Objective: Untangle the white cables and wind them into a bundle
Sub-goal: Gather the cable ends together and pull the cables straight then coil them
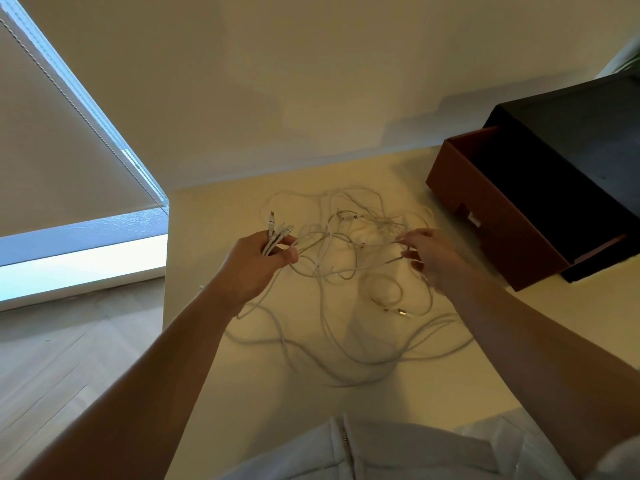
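A tangle of thin white cables (346, 323) lies spread over the middle of the cream table (277, 410). My left hand (256, 268) is closed around several cable ends, and their plugs (277, 228) stick up out of the fist. My right hand (433, 258) is raised over the right side of the tangle and pinches a strand of the cable (391, 262) between fingers and thumb. That strand runs leftward toward my left hand. A loose plug (401, 311) rests on the table below my right hand.
A brown open-topped box (485, 202) stands at the back right, against a black case (571, 133). The table's left edge drops to a wooden floor (69, 358). A window with a roller blind (52, 150) fills the left. The wall runs behind the table.
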{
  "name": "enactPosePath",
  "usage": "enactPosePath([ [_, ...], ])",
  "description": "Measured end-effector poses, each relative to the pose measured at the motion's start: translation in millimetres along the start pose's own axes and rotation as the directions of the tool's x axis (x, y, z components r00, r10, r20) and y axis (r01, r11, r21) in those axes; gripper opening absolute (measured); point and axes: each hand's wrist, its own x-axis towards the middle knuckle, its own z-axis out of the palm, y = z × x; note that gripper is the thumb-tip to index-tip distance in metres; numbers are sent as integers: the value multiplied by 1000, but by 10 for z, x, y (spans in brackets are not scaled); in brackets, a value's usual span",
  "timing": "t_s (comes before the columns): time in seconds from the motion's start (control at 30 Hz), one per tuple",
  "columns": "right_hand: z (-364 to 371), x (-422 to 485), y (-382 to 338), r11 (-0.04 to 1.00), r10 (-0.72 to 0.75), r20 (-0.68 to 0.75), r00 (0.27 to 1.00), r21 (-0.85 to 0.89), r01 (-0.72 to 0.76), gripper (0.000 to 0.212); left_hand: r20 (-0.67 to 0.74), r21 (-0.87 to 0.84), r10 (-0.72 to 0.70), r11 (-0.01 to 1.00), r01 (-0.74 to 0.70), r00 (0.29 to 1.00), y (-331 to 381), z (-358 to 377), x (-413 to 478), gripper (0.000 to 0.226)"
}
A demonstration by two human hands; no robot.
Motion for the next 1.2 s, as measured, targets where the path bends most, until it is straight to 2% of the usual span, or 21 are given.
enactPosePath([
  [0.07,18,7,-28,997,32,-10,999,69,-31,36,18,13,6,1000,-6,1000,-4,-2,-19,20],
  [0.17,30,20,-13,997,15,-16,1000,78,-14,31,27,0,10,1000,-10,1000,-3,-7,-26,21],
  [0.33,-2,3,20,990,17,22,1000,139,-20,46,20,25,9,1000,-10,1000,-2,-36,-15,19],
  [0.43,-73,-4,0,977,70,48,996,199,-78,37,1,32,7,999,-7,1000,-11,-41,-6,18],
  [0.53,-151,11,-9,930,139,45,989,339,-146,15,-24,50,3,999,-2,1000,-15,-43,11,16],
  [0.6,-187,4,-6,897,159,32,987,412,-158,15,-32,50,-5,999,7,999,-8,-38,20,14],
  [0.67,-215,-28,-25,899,138,5,990,419,-128,16,-32,50,-9,999,11,999,2,-27,25,14],
  [0.73,-246,-42,-30,900,89,-5,996,428,-78,34,-31,39,-17,999,18,999,2,-21,42,14],
  [0.8,-273,-74,-53,897,64,-17,998,439,-50,42,-29,17,-29,999,29,999,-5,-22,64,14],
  [1.03,-258,-187,-213,830,-78,-148,986,538,147,31,-42,-68,-14,998,11,999,20,-28,63,11],
  [1.2,-267,-390,-549,733,-252,-245,936,584,350,34,-60,-179,-18,984,7,998,45,-25,52,27],
])
